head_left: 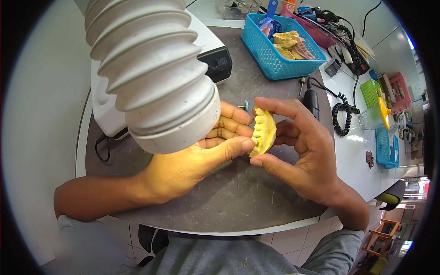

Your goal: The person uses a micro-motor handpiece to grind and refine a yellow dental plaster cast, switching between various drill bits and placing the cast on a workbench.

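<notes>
A yellow dental cast (264, 133) with a curved row of teeth is held upright over the dark work mat, its teeth facing left. My right hand (308, 149) grips it, index finger at the top end and thumb at the bottom, the other fingers curled behind. From the left, my left hand (192, 167) steadies the cast with the thumb tip against its lower edge; the left fingers reach toward it, partly hidden. Just above my left hand hangs the round mouth of a white ribbed hose (172, 123), covering part of that hand. A yellowish light falls on the left hand and cast.
A blue basket (279, 71) with more yellow and pinkish casts stands at the back. Right of the mat (229, 201) lie a black handpiece (311, 101) and its coiled cord (341, 117). A white machine (107, 103) sits behind the hose. Baskets and a yellow-lidded jar (371, 120) line the right counter.
</notes>
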The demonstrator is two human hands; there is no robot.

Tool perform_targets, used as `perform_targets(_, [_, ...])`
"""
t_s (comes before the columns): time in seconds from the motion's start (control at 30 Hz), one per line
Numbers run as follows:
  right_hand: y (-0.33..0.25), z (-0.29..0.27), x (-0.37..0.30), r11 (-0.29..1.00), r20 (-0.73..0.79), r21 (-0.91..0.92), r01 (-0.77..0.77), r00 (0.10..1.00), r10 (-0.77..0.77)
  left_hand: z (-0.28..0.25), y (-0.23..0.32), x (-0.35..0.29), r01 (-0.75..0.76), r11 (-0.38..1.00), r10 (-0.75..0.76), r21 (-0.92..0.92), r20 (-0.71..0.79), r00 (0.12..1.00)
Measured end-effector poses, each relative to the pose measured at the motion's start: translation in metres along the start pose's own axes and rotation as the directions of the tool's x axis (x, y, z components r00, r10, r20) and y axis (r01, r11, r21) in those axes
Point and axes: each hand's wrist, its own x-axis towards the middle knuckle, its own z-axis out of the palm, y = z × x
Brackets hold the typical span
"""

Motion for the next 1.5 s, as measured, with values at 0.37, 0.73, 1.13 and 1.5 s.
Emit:
perform_targets(0.37, [0.0077,0.0026,-0.0007,0.992,0.008,-0.044,0.120,0.993,-0.120,-0.0025,-0.0040,-0.0016,-0.052,0.999,0.052,-0.005,0.021,0.998])
perform_targets(0.73, [0.0065,0.0058,-0.0034,0.983,-0.011,-0.084,0.160,0.987,-0.162,-0.0017,-0.0019,-0.0029,-0.053,0.999,0.052,0.006,0.035,0.998])
perform_targets(1.13, [0.0062,0.0046,-0.0044,0.991,0.015,-0.004,0.134,0.991,-0.134,-0.0012,-0.0018,-0.0037,-0.057,0.998,0.057,-0.002,0.043,0.997])
perform_targets(1.5, [0.0033,0.0056,-0.0057,0.994,0.016,0.070,0.079,0.997,-0.080,-0.0055,-0.0055,-0.0041,-0.017,1.000,0.017,-0.017,0.019,1.000])
